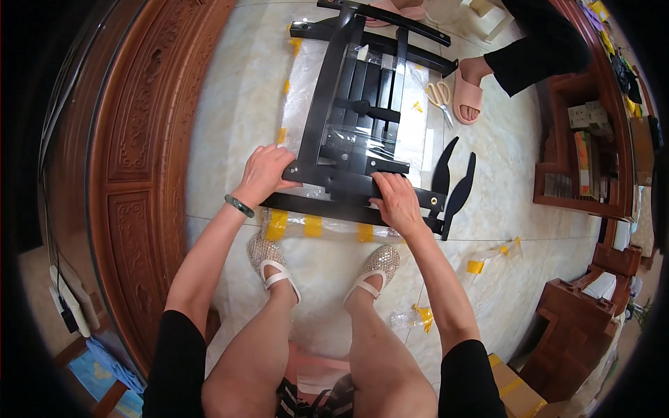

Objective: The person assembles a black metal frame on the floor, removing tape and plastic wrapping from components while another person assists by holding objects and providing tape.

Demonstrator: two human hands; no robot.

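Note:
Black furniture frame parts (322, 118) lie stacked on bubble wrap (303, 83) on the floor before me. My left hand (268, 171) grips the left end of the nearest black crossbar (348, 184), thumb beneath and fingers over the top. Toward the bar's right end, my right hand (398, 200) has its fingers curled over the edge. Clear plastic film (359, 138) covers part of the stack's middle. Two curved black pieces (460, 188) stand out at the right of the stack.
Scissors (440, 101) lie right of the wrap, beside another person's pink slipper (467, 97). Scraps of plastic with yellow tape (476, 267) are on the tiles at right. Carved wooden furniture (132, 160) lines the left; a wooden cabinet (585, 198) stands at right.

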